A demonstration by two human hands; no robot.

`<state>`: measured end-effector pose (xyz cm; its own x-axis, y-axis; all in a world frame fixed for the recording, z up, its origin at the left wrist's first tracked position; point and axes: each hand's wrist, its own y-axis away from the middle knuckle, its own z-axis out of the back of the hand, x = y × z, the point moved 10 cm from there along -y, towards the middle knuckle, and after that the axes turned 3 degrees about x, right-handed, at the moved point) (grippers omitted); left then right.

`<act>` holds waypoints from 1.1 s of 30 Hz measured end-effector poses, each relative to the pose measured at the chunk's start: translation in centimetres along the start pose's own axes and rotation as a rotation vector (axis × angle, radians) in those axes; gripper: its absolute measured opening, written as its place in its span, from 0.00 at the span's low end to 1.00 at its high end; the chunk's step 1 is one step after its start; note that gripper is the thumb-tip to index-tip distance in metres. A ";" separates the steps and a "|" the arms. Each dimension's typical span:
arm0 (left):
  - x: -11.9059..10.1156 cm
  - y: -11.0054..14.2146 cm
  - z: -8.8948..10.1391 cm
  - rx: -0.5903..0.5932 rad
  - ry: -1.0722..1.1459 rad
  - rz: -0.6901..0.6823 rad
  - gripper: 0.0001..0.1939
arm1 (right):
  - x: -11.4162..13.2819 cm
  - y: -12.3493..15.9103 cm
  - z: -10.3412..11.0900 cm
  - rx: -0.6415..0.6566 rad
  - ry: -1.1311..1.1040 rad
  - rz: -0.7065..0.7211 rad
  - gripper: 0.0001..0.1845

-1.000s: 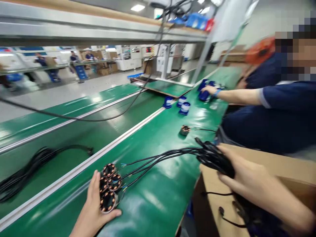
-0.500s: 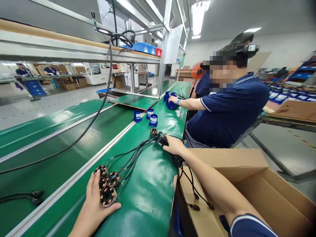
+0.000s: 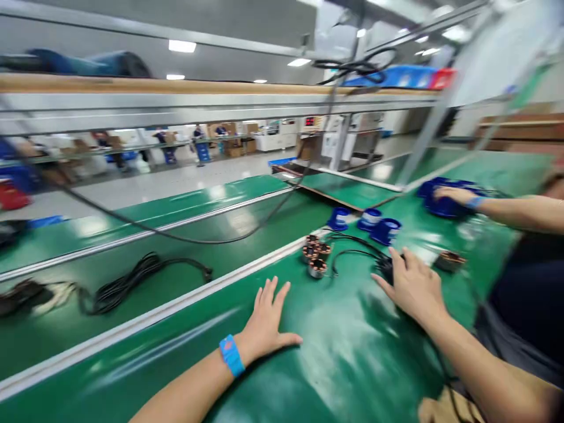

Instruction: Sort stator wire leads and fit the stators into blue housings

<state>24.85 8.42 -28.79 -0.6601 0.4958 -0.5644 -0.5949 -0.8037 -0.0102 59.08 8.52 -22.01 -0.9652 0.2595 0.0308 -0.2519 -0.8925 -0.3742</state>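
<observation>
My left hand [image 3: 267, 320] lies flat on the green belt [image 3: 343, 364], fingers spread, holding nothing, with a blue wristband [image 3: 231, 355] on the wrist. A cluster of copper-wound coils [image 3: 315, 253] stands ahead of it, apart from the fingers. Black cables [image 3: 352, 247] run from the coils to a bundle under my right hand [image 3: 409, 285], which rests on that bundle with fingers bent over it. One more coil [image 3: 448, 260] sits to the right of my right hand.
Blue spools [image 3: 370, 220] stand beyond the coils. A co-worker's hand [image 3: 452, 194] with a blue wristband rests on more blue parts at the right. A coiled black cable [image 3: 127, 282] lies on the lower belt at left. A metal shelf rail [image 3: 176, 103] runs overhead.
The coils have slid forward and away from my left hand, which has let go and now lies flat. My right hand moved with the cable bundle off the cardboard box onto the belt.
</observation>
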 end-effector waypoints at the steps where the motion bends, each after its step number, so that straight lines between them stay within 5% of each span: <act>1: 0.6 2.3 0.4 0.017 -0.017 0.030 0.62 | 3.2 0.5 0.8 -0.107 -0.051 0.144 0.38; 4: 1.8 9.1 1.9 0.071 -0.055 0.090 0.52 | 14.9 3.2 1.7 -0.170 -0.282 0.567 0.29; 8: 2.3 16.7 3.4 0.072 -0.179 0.033 0.42 | 31.9 7.1 1.6 0.059 -0.453 0.925 0.25; 11: 2.6 20.8 2.7 -0.070 -0.422 -0.082 0.28 | 44.0 8.3 0.5 0.237 -0.439 1.034 0.28; 13: 3.1 23.0 1.2 -0.220 -0.573 -0.167 0.15 | 51.4 8.4 -0.3 0.284 -0.415 1.066 0.32; 16: 4.7 25.8 0.4 -0.421 -0.617 -0.268 0.09 | 61.6 8.4 -1.5 0.308 -0.371 1.100 0.39; 19: 7.6 28.3 4.2 -0.454 -0.570 -0.299 0.09 | 69.4 8.4 -2.8 0.339 -0.298 1.133 0.44; 20: 9.2 29.1 6.9 -0.456 -0.546 -0.247 0.12 | 71.1 8.3 -3.1 0.354 -0.273 1.138 0.44; 21: 12.3 29.7 9.9 -0.392 -0.398 -0.080 0.18 | 72.4 8.1 -3.5 0.371 -0.248 1.137 0.43; 22: 16.7 31.0 13.5 -0.404 -0.201 0.207 0.24 | 73.2 7.8 -3.8 0.387 -0.226 1.131 0.41; 23: 19.5 32.7 17.0 -0.476 -0.144 0.350 0.21 | 73.6 7.4 -4.0 0.400 -0.208 1.123 0.37; 26: 26.5 36.4 24.1 -0.616 -0.017 0.571 0.21 | 72.5 6.5 -3.6 0.426 -0.204 1.111 0.21; 30: 33.4 36.7 25.9 -0.737 0.266 0.723 0.31 | 68.5 6.3 -1.0 0.527 -0.332 1.070 0.13; 33: 35.0 34.9 25.4 -0.785 0.466 0.741 0.32 | 66.6 6.9 2.9 0.664 -0.497 1.009 0.14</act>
<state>-30.66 6.04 -27.95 -0.3977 -0.2159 -0.8918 0.4171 -0.9082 0.0339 -7.09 18.62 -19.87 -0.6340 -0.6633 0.3975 0.7460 -0.6601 0.0884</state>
